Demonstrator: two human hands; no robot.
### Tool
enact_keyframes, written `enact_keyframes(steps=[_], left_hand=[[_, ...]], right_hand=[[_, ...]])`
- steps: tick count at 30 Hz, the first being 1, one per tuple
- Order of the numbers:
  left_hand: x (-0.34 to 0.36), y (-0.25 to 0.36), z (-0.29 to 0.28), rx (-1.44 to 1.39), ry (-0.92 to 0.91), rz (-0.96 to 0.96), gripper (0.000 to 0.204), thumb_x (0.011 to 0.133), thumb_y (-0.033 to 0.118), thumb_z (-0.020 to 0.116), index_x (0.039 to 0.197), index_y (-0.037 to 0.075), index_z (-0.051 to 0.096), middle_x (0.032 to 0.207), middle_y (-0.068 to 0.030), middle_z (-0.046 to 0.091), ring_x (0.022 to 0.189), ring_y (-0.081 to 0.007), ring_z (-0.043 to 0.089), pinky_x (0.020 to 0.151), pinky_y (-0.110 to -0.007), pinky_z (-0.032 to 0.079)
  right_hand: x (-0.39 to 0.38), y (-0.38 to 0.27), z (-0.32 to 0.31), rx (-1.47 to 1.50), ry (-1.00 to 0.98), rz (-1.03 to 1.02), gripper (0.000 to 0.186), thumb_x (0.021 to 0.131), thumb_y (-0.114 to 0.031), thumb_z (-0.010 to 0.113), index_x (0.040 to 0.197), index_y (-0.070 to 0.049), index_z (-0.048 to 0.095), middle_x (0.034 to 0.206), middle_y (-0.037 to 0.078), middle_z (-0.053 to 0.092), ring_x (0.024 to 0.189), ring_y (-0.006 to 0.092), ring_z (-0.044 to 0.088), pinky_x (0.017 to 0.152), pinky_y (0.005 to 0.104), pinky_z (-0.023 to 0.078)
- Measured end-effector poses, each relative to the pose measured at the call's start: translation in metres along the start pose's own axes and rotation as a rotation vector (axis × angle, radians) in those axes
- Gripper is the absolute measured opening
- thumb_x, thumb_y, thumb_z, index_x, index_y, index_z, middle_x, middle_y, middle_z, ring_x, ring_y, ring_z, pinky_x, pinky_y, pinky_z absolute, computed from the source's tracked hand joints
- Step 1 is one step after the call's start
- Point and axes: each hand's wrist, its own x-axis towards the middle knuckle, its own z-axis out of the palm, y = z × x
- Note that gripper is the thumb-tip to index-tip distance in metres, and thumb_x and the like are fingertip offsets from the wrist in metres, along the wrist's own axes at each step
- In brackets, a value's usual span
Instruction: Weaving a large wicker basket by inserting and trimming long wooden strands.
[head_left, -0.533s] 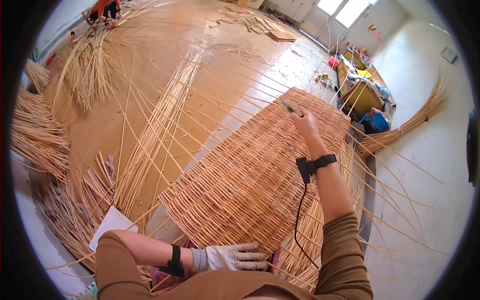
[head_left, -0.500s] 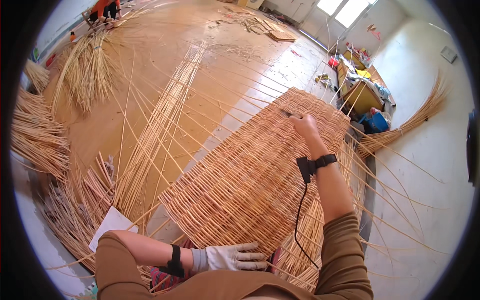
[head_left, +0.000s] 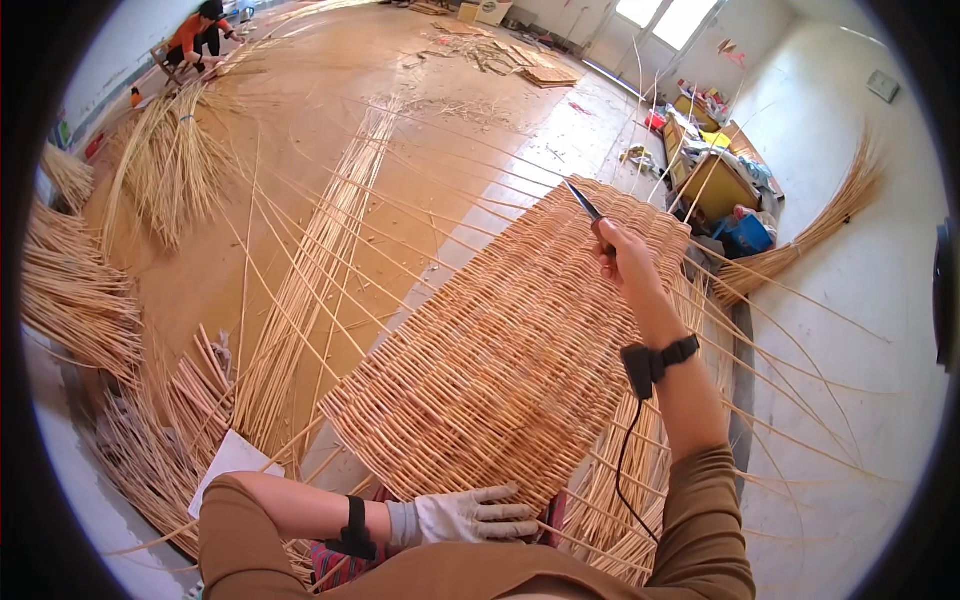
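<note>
A woven wicker panel (head_left: 480,340) lies tilted in front of me, long loose rods sticking out from its sides. Flat on its near edge rests my left hand (head_left: 470,516), in a pale work glove, fingers stretched out. My bare right hand (head_left: 626,258) grips a knife (head_left: 587,205) by its dark handle, above the far right part of the panel. The blade points away and to the left, toward the panel's far edge. Each wrist wears a black strap, and a black cable runs down from the right one.
Bundles of cut rods (head_left: 75,280) lie at the left, and a long row of rods (head_left: 320,270) stretches over the floor. A tied bundle (head_left: 805,245) leans against the right wall. Beyond the panel stands a cluttered yellow cabinet (head_left: 720,190). A person (head_left: 200,40) sits far left.
My right hand has drawn nearer and lifted, so the knife blade now shows clearly. My left hand stays on the panel's near edge. The view has shifted slightly.
</note>
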Motion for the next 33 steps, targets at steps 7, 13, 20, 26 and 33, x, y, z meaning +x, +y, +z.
enact_keyframes(steps=[7, 13, 20, 26, 33], left_hand=[[0.006, 0.006, -0.016, 0.079, -0.081, 0.007, 0.068, 0.098, 0.044, 0.046, 0.16, 0.018, 0.041, 0.169, -0.0114, 0.035, 0.152, -0.0311, 0.04, 0.127, -0.057, 0.027], [0.015, 0.01, -0.033, 0.228, -0.179, -0.045, 0.061, 0.095, 0.038, 0.05, 0.154, 0.026, 0.051, 0.164, -0.0049, 0.045, 0.142, -0.0266, 0.053, 0.121, -0.054, 0.04], [0.016, 0.011, -0.032, 0.183, -0.15, -0.023, 0.058, 0.095, 0.038, 0.051, 0.151, 0.022, 0.055, 0.162, -0.0111, 0.046, 0.144, -0.0297, 0.05, 0.12, -0.056, 0.039], [0.014, 0.0, -0.076, -0.192, -0.084, -0.111, 0.056, 0.099, 0.029, 0.061, 0.153, 0.016, 0.053, 0.165, -0.0178, 0.039, 0.15, -0.0371, 0.041, 0.122, -0.055, 0.037], [-0.046, -0.03, -0.186, 0.594, 0.205, -1.318, 0.052, 0.097, 0.042, 0.067, 0.138, 0.011, 0.063, 0.134, -0.015, 0.067, 0.129, -0.0346, 0.06, 0.104, -0.049, 0.05]], right_hand=[[-0.131, -0.034, -0.005, 0.092, -0.265, -0.074, 0.027, 0.104, -0.034, 0.067, 0.101, -0.007, 0.066, 0.084, 0.001, 0.065, 0.065, 0.0066, 0.057, 0.055, 0.0227, 0.045], [-0.217, -0.033, -0.006, -0.156, -0.387, 0.001, 0.033, 0.102, -0.031, 0.071, 0.118, -0.003, 0.068, 0.085, 0.001, 0.068, 0.073, 0.0068, 0.059, 0.063, 0.0222, 0.046], [-0.258, -0.026, -0.009, -0.139, -0.312, -0.193, 0.048, 0.096, -0.021, 0.077, 0.136, -0.001, 0.06, 0.111, 0.003, 0.069, 0.101, 0.0108, 0.062, 0.086, 0.0301, 0.052], [-0.279, 0.042, -0.061, -0.298, -0.012, -0.014, 0.039, 0.088, -0.017, 0.081, 0.118, -0.003, 0.061, 0.092, -0.001, 0.062, 0.085, 0.0073, 0.057, 0.076, 0.0239, 0.048], [-0.277, 0.089, -0.082, -0.144, 0.316, 0.023, 0.028, 0.093, -0.015, 0.074, 0.113, -0.005, 0.057, 0.083, 0.002, 0.061, 0.073, 0.0098, 0.056, 0.065, 0.0266, 0.044]])
